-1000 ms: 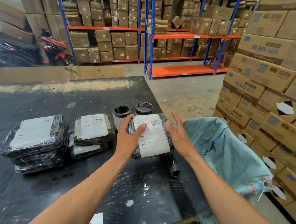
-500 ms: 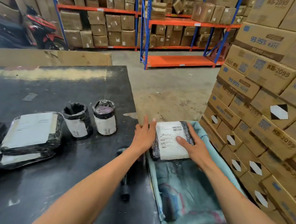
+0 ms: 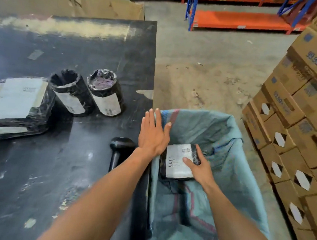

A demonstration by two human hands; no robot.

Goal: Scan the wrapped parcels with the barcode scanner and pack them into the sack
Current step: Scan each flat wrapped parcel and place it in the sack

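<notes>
Step in hand: a labelled wrapped parcel (image 3: 177, 161) is held low inside the open blue woven sack (image 3: 218, 135), just right of the black surface (image 3: 56, 169), ready to be set down.
Right hand (image 3: 199, 167): fingers curled round the parcel's right edge, thumb on its label; the parcel is grasped.
Left hand (image 3: 153, 134): fingers straight and released, spread at the sack's left rim.
Done well: the mouth should be held wide and the parcel laid flat before release.
Waiting: the barcode scanner (image 3: 121, 149) lies by the left wrist; two cylindrical parcels (image 3: 71, 93) and a flat stack (image 3: 18, 106) farther left.
</notes>
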